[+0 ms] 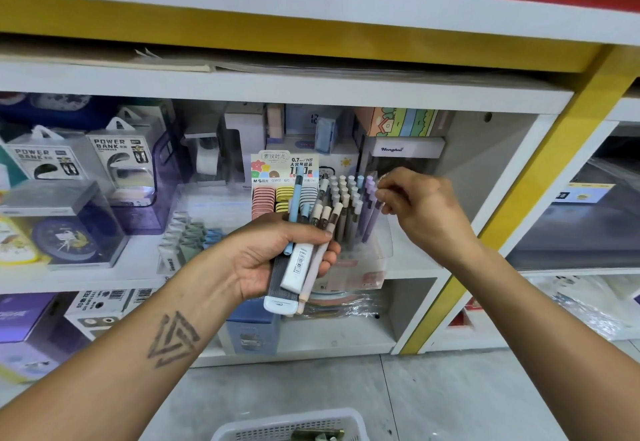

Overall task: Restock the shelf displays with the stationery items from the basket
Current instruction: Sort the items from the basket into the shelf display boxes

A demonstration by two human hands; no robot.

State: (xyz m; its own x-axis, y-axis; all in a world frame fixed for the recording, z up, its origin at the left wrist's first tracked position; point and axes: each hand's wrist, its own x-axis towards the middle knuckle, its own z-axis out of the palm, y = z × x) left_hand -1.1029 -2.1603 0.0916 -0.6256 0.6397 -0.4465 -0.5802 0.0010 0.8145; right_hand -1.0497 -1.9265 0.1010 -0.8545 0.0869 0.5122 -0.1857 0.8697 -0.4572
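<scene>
At the centre of the frame, my left hand [277,257] grips a bundle of pens [304,253], fingers curled round it with the thumb across the front. The bundle mixes light blue, beige, pink and white barrels; one white barrel carries a barcode sticker, and the pens point upward toward the shelf. Just right of centre, my right hand [415,205] reaches to a clear pen display stand [349,212] on the shelf, its fingertips pinched together at the top of a lilac pen [370,205] standing at the right edge of the stand. The stand holds rows of upright pens with white, beige and lilac caps. Just left of it, behind the bundle, stands a card display of pencil lead cases [284,184] in pink, yellow and grey. At the bottom centre, the rim of a white plastic basket [291,423] shows on the grey floor, with some items inside that I cannot make out. In the upper left sit boxed power banks [117,160], with a boxed blue clock [65,236] below them. A yellow and white shelf frame [540,150] runs diagonally down the right side.
</scene>
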